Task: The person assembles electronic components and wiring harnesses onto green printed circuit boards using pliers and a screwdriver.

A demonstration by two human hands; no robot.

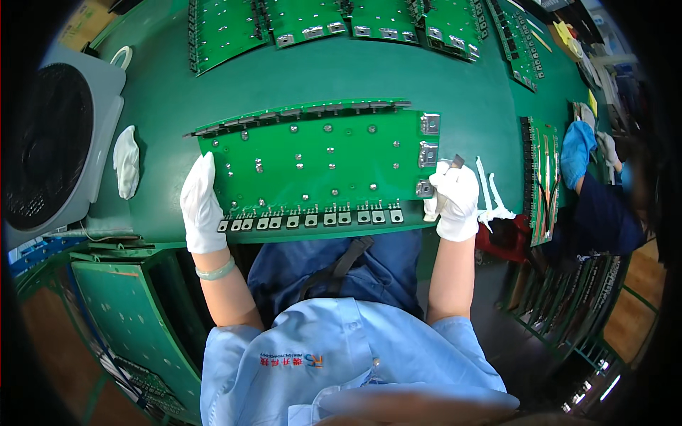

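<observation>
A large green circuit board (320, 167) lies flat on the green table (398, 82) in front of me, with a row of black components along its near edge and metal terminals at its right end. My left hand (201, 206), in a white glove, rests on the board's left edge. Also gloved in white, my right hand (455, 199) sits at the board's near right corner, pinching a small dark tool whose tip pokes up above the fingers.
More green boards (320, 25) lie along the far edge. A grey fan unit (53, 142) and a white glove (126, 162) sit left. White strips (490, 195) lie right of my hand. Another person in blue (579, 153) works at right beside upright boards (541, 177).
</observation>
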